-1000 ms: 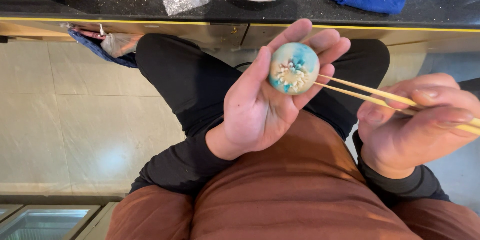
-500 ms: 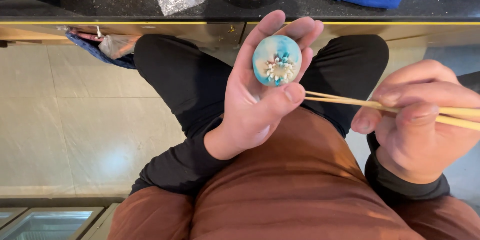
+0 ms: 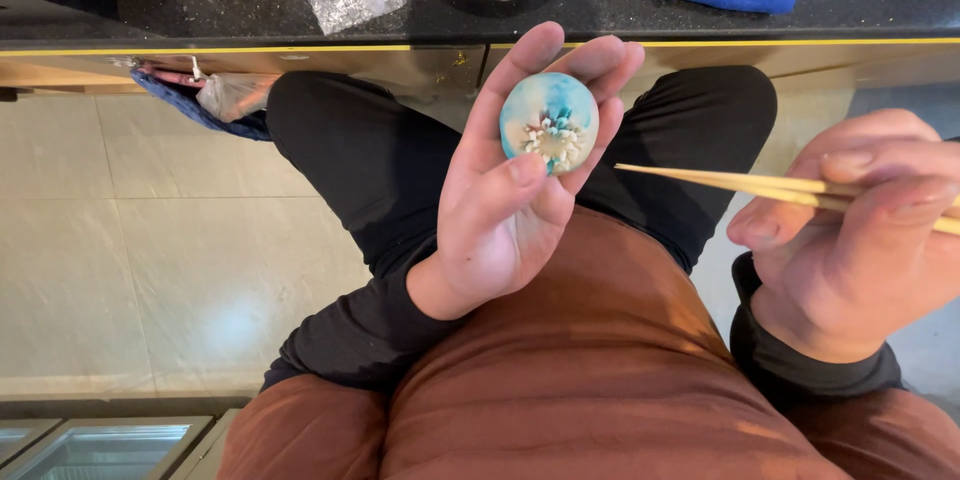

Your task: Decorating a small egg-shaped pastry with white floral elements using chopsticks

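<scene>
Head: 1 blue sweet (image 3: 548, 123), 2 chopsticks (image 3: 720, 181)

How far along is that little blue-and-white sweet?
Looks well along: the round sweet already shows blended blue and white colouring and a centre of fine, raised strands. In hand: the left hand cradles it on the fingers, while the right hand holds thin wooden chopsticks, tips clear of it. Left: probably only finishing touches, then setting it down; I can't be sure.
</scene>
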